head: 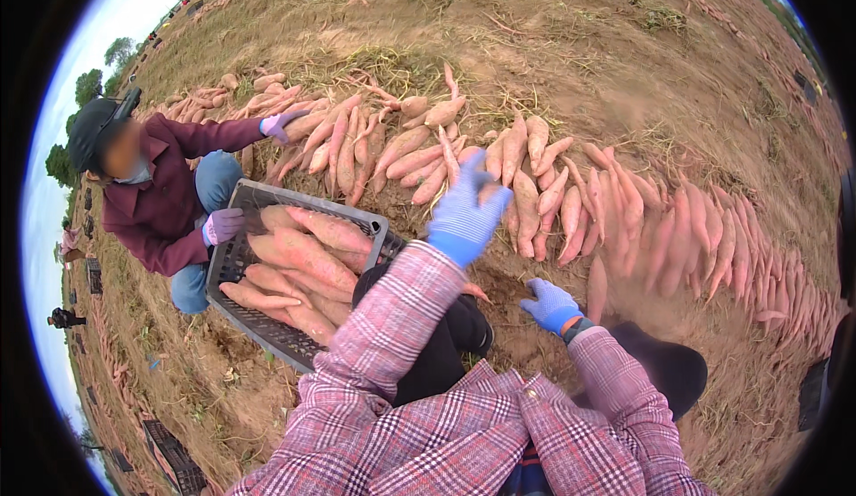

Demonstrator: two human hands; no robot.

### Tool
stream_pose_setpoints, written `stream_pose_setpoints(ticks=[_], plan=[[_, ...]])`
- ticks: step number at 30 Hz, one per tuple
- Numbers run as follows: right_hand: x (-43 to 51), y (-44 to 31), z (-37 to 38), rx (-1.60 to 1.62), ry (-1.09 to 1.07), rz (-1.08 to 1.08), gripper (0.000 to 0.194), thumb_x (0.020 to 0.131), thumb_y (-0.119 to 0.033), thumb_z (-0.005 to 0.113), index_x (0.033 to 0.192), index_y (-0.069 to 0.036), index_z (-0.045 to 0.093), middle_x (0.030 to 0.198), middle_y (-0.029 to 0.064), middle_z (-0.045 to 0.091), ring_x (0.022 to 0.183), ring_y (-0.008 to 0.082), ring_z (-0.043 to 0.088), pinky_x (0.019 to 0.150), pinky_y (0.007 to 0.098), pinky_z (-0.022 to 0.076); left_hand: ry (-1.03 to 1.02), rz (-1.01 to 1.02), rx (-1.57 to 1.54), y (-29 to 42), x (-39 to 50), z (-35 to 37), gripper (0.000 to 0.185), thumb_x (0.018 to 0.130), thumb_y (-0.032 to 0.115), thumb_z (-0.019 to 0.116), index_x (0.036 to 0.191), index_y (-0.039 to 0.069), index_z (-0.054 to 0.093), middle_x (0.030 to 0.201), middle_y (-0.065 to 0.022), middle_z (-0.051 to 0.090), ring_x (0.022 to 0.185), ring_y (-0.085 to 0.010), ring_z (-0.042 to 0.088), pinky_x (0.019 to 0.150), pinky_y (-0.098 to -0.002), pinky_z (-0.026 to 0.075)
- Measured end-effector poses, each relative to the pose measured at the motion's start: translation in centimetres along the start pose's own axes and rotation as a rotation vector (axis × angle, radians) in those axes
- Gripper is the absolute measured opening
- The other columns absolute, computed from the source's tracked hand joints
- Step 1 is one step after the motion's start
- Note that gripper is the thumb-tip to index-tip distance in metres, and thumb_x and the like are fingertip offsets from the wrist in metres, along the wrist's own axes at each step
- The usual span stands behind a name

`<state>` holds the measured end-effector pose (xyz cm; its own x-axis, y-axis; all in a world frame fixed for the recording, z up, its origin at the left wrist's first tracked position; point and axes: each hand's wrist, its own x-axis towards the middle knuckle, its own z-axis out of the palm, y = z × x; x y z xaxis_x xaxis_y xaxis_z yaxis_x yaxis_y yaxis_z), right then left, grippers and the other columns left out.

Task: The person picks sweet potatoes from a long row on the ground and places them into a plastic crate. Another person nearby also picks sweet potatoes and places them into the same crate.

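Observation:
My left hand [470, 210], in a blue knitted glove, is blurred and reaches over the near side of a long row of sweet potatoes [526, 212]. A bit of pinkish root shows by its fingers; whether it is gripped cannot be told. My right hand [550, 305], in a matching glove, is over the bare soil just below the row, its fingers apart and nothing in them. To my left, a black plastic crate [257, 335] stands tilted in view, holding several large sweet potatoes [304, 255].
A co-worker [160, 188] in a maroon jacket crouches at the left, one gloved hand on the crate's rim, the other at the row. More black crates [174, 456] lie farther off at lower left. Dry vines [394, 68] lie behind the row.

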<state>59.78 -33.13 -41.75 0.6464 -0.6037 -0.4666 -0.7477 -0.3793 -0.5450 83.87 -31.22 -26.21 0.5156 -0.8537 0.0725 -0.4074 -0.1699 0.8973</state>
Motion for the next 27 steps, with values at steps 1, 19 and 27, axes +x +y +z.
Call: stream_pose_setpoints(ticks=[1, 19, 27], plan=[[1.5, 0.2, 0.6, 0.094, -0.013, 0.014, 0.055, 0.085, -0.040, 0.064, 0.125, -0.004, 0.054, 0.120, 0.0218, 0.060, 0.107, 0.0369, 0.061, 0.090, 0.0447, 0.0492, -0.125, 0.057, 0.008, 1.0, -0.7, 2.0, 0.069, 0.085, 0.032, 0.068, 0.143, 0.011, 0.037, 0.110, -0.0167, 0.066, 0.100, -0.0318, 0.065, 0.089, -0.0394, 0.050], [22.8, -7.5, 2.6, 1.059, 0.152, 0.410, 0.027, 0.087, -0.024, 0.066, 0.102, -0.004, 0.055, 0.071, 0.0048, 0.055, 0.045, 0.0160, 0.047, 0.040, 0.0305, 0.0371, -0.401, 0.426, 0.061, 2.4, -4.7, 4.2, 0.050, 0.091, 0.031, 0.059, 0.136, 0.010, 0.051, 0.080, -0.0165, 0.063, 0.072, -0.0333, 0.063, 0.059, -0.0464, 0.051], [18.7, -4.9, 0.6, 1.799, -0.078, 0.254, 0.024, 0.095, -0.027, 0.060, 0.109, -0.010, 0.051, 0.083, 0.0060, 0.058, 0.047, 0.0088, 0.038, 0.043, 0.0250, 0.0304, -0.465, 0.390, 0.016, 2.4, -4.6, 3.4, 0.051, 0.092, 0.035, 0.057, 0.136, 0.009, 0.050, 0.086, -0.0168, 0.064, 0.071, -0.0324, 0.063, 0.061, -0.0450, 0.052]])
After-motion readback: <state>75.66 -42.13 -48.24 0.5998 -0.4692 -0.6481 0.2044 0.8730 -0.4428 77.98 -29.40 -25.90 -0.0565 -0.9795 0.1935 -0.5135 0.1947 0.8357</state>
